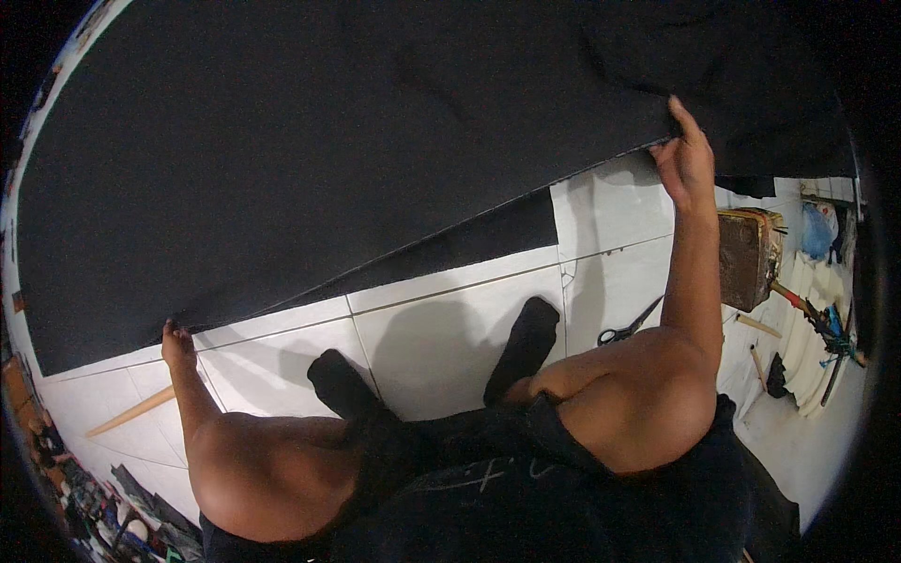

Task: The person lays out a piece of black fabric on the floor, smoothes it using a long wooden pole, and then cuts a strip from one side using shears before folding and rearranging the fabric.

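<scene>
A wide sheet of black fabric [310, 141] spreads over the white tiled floor in front of me. My left hand [177, 343] grips its near edge at the lower left, with the thumb on top. At the right, my right hand [687, 161] pinches the same edge, thumb above the cloth and fingers underneath. Between my hands the edge runs taut and slants up to the right, lifted at the right side. Below it shows a second layer of black fabric [497, 239] lying flat on the tiles.
Scissors [631, 324] with black handles lie by my right forearm. A wooden stick [129, 413] lies near my left wrist. My dark-socked feet [526, 342] stand close to the cloth. Right of me are a brown box-shaped stool [748, 261] and assorted clutter; piled items [103, 516] line the lower left.
</scene>
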Demonstrator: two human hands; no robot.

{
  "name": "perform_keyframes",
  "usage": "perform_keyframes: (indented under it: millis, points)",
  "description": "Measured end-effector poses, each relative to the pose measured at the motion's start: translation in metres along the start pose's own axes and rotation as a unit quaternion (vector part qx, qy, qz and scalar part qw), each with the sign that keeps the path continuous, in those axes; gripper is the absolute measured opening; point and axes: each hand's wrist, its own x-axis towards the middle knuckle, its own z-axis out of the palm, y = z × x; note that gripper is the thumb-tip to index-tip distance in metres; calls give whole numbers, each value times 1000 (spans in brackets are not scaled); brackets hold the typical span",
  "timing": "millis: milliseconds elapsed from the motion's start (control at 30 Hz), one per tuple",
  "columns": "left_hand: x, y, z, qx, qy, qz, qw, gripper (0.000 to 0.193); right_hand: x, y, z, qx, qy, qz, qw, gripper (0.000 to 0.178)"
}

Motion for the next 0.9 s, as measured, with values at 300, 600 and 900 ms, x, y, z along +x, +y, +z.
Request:
perform_keyframes:
  millis: [300,600,900]
  points:
    - [-45,-75,67,-14,49,-84,995,22,-63,146,-150,-169,137,177,960,44]
    - [-19,-72,33,35,-119,-54,991,14,-63,166,-163,-251,101,189,944,27]
    - [-23,-60,35,162,-5,12,987,33,-57,191,-180,-449,114,159,872,47]
